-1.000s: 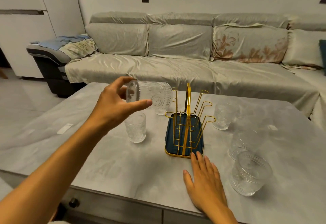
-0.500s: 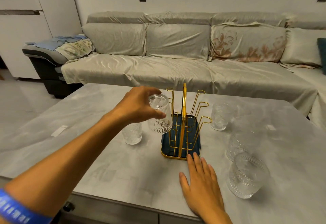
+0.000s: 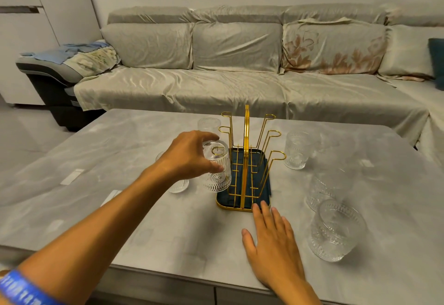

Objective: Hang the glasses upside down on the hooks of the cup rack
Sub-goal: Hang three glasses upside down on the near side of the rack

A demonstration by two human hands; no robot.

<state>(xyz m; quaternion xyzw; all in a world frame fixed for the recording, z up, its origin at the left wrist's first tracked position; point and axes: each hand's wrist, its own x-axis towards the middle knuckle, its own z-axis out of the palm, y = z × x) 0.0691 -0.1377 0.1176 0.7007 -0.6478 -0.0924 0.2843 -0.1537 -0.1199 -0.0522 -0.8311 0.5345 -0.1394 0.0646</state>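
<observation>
A gold wire cup rack (image 3: 246, 160) with a dark blue tray base stands mid-table. My left hand (image 3: 189, 155) grips a clear patterned glass (image 3: 217, 172) upside down over the rack's near-left hook, whose gold loop shows through the glass. My right hand (image 3: 271, 232) lies flat and open on the table, fingertips touching the tray's front edge. Loose glasses stand around: one behind the rack's left side (image 3: 208, 124), one partly hidden under my left hand (image 3: 179, 186), one to the right (image 3: 296, 149), and two at the near right (image 3: 328, 189) (image 3: 335, 230).
The grey table (image 3: 120, 148) carries all of this; its front edge runs just under my forearms. A long covered sofa (image 3: 240, 64) stands behind it. A small white label (image 3: 72, 176) lies on the table's left part.
My left hand has turned the glass from sideways to upside down and lowered it onto the rack's near-left hook. My right hand has stayed flat at the tray's front edge.
</observation>
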